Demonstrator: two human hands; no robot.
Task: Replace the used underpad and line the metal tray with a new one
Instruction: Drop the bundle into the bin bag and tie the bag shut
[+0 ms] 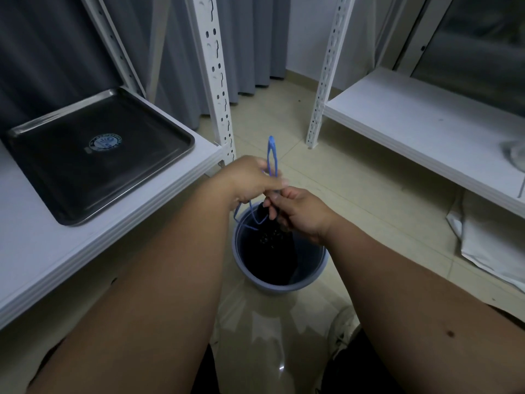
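Both hands together over blue bin [279,282] on floor: left hand [250,179] pinches blue drawstring [271,155], right hand [298,210] grips black bag [267,231]. Bare metal tray [98,155] lies up-left on white shelf [170,191], nearer left arm. White sheets [483,245], possibly underpads, low right.

The tray [159,129] on the left is dark grey steel with a brighter silver rim, and a round sticker [105,143] of blue, green and white sits at its middle. The shelves [420,129] are plain white, and their posts [216,72] are white with rows of dark slots. The curtains [250,38] at the far side are grey-blue in upright folds. The floor [349,177] is pale beige tile with thin darker joints. The bucket [284,285] near the middle is dull blue, its inside black. The drawstring [271,155] is bright blue against the black bag [264,214]. A white sheet [488,251] lies low on the right.
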